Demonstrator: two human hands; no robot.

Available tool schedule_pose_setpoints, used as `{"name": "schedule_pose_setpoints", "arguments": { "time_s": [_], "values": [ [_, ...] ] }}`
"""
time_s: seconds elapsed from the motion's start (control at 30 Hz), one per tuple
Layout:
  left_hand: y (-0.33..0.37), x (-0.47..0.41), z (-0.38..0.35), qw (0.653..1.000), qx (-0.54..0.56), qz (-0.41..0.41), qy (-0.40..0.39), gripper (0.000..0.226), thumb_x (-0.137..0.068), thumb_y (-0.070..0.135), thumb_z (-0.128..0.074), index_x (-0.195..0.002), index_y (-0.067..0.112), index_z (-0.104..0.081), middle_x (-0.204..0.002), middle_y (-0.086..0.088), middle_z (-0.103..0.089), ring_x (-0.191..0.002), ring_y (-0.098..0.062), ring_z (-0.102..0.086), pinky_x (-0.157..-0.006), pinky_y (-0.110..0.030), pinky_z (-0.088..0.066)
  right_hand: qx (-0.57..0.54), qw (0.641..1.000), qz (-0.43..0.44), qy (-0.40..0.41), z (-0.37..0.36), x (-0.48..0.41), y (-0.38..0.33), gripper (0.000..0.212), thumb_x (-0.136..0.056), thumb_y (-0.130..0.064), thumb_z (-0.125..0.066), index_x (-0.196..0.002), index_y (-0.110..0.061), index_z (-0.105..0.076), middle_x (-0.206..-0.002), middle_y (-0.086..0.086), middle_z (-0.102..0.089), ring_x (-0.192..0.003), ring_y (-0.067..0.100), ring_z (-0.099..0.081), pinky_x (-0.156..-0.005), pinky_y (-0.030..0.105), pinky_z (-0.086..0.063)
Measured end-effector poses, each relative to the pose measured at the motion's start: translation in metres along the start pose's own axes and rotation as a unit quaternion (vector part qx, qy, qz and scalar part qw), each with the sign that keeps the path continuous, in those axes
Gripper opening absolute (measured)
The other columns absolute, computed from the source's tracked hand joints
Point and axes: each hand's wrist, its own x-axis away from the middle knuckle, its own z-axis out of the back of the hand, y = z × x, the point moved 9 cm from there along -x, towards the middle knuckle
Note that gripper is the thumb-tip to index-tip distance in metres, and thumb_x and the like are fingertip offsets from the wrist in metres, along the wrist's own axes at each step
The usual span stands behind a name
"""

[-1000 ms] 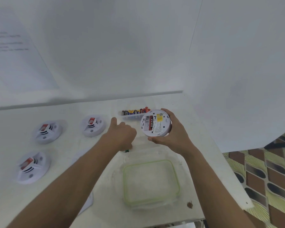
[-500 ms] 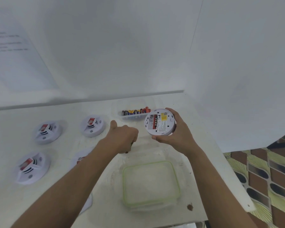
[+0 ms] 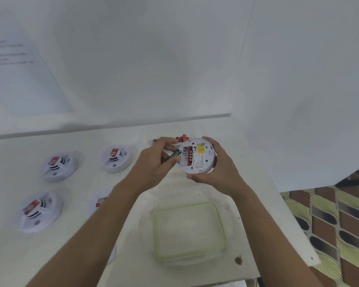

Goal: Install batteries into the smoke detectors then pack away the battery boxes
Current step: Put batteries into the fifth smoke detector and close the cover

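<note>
My right hand (image 3: pixel 217 172) grips a round white smoke detector (image 3: pixel 198 156) above the table, its back side up, with a red battery sitting in the compartment and a yellow label beside it. My left hand (image 3: pixel 155 164) pinches a green battery (image 3: pixel 174 154) and holds its tip at the left edge of that compartment. Just behind the hands lies a clear battery box (image 3: pixel 181 139) with several batteries, mostly hidden by my fingers.
Three white smoke detectors lie face up on the white table (image 3: pixel 13 255): one at back centre (image 3: pixel 117 159), one at back left (image 3: pixel 59 166), one at near left (image 3: pixel 38 212). A fourth (image 3: pixel 101 201) hides under my left forearm. A clear container with green-rimmed lid (image 3: pixel 189 230) sits in front.
My left hand rose from the table with the green battery and moved right to the detector's compartment. My right hand kept the detector, turning it slightly.
</note>
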Motion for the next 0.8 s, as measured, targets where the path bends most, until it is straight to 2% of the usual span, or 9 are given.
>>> {"name": "schedule_pose_setpoints", "arguments": {
  "time_s": [0.1,0.17,0.27,0.4,0.47,0.53,0.6,0.7,0.8],
  "values": [
    [0.003,0.003,0.004,0.999,-0.013,-0.021,0.033,0.017,-0.082,0.015,-0.079,-0.097,0.021,-0.076,-0.09,0.012,-0.066,-0.071,0.003,-0.059,-0.064,-0.009,-0.043,0.017,1.0,0.018,-0.012,-0.004,0.0,-0.007,0.101,-0.061,-0.014,-0.098,-0.144,-0.027,-0.042,-0.133,-0.013,-0.058,-0.124,0.003,-0.055,-0.096,0.021,-0.052],
    [0.003,0.005,0.006,0.998,-0.023,-0.03,0.053,0.018,-0.078,0.013,-0.083,-0.095,0.017,-0.08,-0.094,0.014,-0.064,-0.078,0.005,-0.059,-0.068,-0.007,-0.044,0.035,0.998,0.035,-0.025,-0.009,0.001,-0.014,0.098,-0.061,-0.014,-0.097,-0.141,-0.033,-0.042,-0.133,-0.014,-0.056,-0.124,0.002,-0.054,-0.095,0.018,-0.051],
    [-0.002,0.008,0.006,0.998,-0.027,-0.016,0.047,0.021,-0.079,0.013,-0.081,-0.1,0.015,-0.08,-0.098,0.013,-0.064,-0.081,0.005,-0.061,-0.071,-0.006,-0.045,0.05,0.997,0.046,-0.037,-0.016,0.002,-0.021,0.099,-0.061,-0.015,-0.096,-0.14,-0.038,-0.041,-0.133,-0.014,-0.055,-0.122,-0.002,-0.053,-0.09,0.012,-0.05],
    [-0.007,0.015,0.003,1.0,-0.002,0.009,-0.013,0.023,-0.09,0.01,-0.069,-0.111,0.013,-0.076,-0.113,0.009,-0.062,-0.085,0.009,-0.061,-0.073,-0.003,-0.043,0.047,0.997,0.037,-0.043,-0.019,0.001,-0.021,0.102,-0.06,-0.017,-0.097,-0.146,-0.028,-0.043,-0.133,-0.01,-0.057,-0.122,0.0,-0.055,-0.089,0.012,-0.051],
    [-0.01,0.017,0.001,0.998,0.006,0.013,-0.053,0.022,-0.092,0.02,-0.069,-0.114,0.02,-0.074,-0.118,0.011,-0.06,-0.091,0.007,-0.061,-0.075,-0.006,-0.044,0.041,0.998,0.032,-0.047,-0.021,0.001,-0.021,0.103,-0.06,-0.018,-0.097,-0.146,-0.028,-0.043,-0.132,-0.011,-0.059,-0.121,0.004,-0.057,-0.091,0.021,-0.055],
    [-0.015,0.019,0.0,0.996,0.017,0.029,-0.088,0.027,-0.09,0.038,-0.066,-0.114,0.029,-0.073,-0.122,0.017,-0.057,-0.1,-0.002,-0.06,-0.079,-0.014,-0.049,0.033,0.998,0.03,-0.042,-0.021,0.001,-0.021,0.102,-0.059,-0.018,-0.098,-0.145,-0.029,-0.044,-0.132,-0.013,-0.061,-0.122,0.006,-0.059,-0.095,0.029,-0.057],
    [-0.018,0.022,0.001,0.994,0.015,0.041,-0.103,0.036,-0.085,0.051,-0.061,-0.114,0.034,-0.072,-0.123,0.021,-0.053,-0.098,-0.003,-0.058,-0.077,-0.013,-0.047,0.03,0.998,0.028,-0.04,-0.021,0.0,-0.02,0.101,-0.059,-0.019,-0.098,-0.144,-0.03,-0.045,-0.132,-0.013,-0.061,-0.123,0.008,-0.059,-0.097,0.034,-0.057],
    [-0.021,0.027,-0.001,0.991,0.038,0.057,-0.118,0.041,-0.082,0.053,-0.06,-0.118,0.035,-0.069,-0.125,0.021,-0.049,-0.099,0.009,-0.053,-0.076,-0.003,-0.039,0.014,0.999,0.013,-0.04,-0.022,0.001,-0.016,0.101,-0.059,-0.016,-0.098,-0.144,-0.03,-0.046,-0.131,-0.012,-0.063,-0.122,0.008,-0.061,-0.094,0.034,-0.059],
    [-0.026,0.031,0.001,0.992,0.017,0.053,-0.115,0.046,-0.079,0.055,-0.064,-0.122,0.039,-0.066,-0.126,0.018,-0.047,-0.102,0.01,-0.05,-0.077,-0.004,-0.038,0.0,0.999,0.005,-0.041,-0.023,0.003,-0.014,0.097,-0.06,-0.013,-0.098,-0.141,-0.031,-0.048,-0.128,-0.013,-0.065,-0.121,0.008,-0.061,-0.088,0.028,-0.059]
  ]
}}
